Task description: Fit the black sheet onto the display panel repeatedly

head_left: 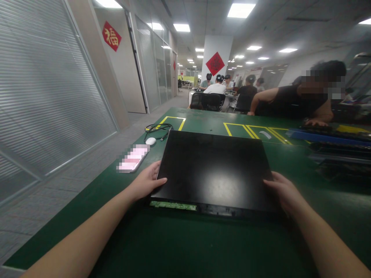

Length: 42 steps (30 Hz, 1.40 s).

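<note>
My left grip [149, 178] and right grip [283, 191] hold a black panel [211, 170]
I can't see its underside; dark pieces [339, 150] rightward are blurred.

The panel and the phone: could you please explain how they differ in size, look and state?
The panel is much larger than the phone. The panel is black, with a bright reflection; the phone shows pink and white. The panel is held at its sides by the left hand and right hand, while the phone lies untouched on the table. Both are flat and roughly rectangular.
</note>
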Motion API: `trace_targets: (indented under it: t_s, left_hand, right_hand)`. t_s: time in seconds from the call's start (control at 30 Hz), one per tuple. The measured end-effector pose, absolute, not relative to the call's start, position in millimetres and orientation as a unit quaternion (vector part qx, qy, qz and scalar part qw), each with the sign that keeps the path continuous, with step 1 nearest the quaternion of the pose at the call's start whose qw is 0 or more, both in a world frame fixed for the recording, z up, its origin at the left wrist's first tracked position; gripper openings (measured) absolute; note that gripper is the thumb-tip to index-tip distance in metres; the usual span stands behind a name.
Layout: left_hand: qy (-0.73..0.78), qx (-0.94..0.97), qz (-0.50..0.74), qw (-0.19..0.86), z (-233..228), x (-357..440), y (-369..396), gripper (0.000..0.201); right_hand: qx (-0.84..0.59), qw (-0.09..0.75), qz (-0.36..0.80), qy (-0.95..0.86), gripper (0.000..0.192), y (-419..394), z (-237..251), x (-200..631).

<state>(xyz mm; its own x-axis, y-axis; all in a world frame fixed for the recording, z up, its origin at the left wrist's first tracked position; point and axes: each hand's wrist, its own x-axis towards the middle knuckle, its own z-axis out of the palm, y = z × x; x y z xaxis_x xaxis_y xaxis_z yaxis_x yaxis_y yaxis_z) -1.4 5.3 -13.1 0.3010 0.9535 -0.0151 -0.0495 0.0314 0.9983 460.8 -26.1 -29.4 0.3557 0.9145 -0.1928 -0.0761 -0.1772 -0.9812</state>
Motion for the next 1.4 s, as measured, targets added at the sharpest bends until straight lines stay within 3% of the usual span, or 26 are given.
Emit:
trace_targets:
  t_s: [0.23,0.73,1.4]
  left_hand:
    - [0.391,0.567,0.431,0.583,-16.2,-0.9,5.7,0.060]
    - [0.426,0.549,0.429,0.577,-12.5,-0.5,4.2,0.079]
    - [0.400,0.597,0.425,0.550,-12.6,0.1,3.9,0.073]
  right_hand:
    - [-0.626,0.539,0.439,-0.352,0.042,-27.2,-27.5,459.1]
    - [-0.634,0.535,0.419,-0.369,0.039,-28.6,-24.4,456.8]
    - [-0.626,0.544,0.441,-0.344,0.040,-27.6,-23.4,456.4]
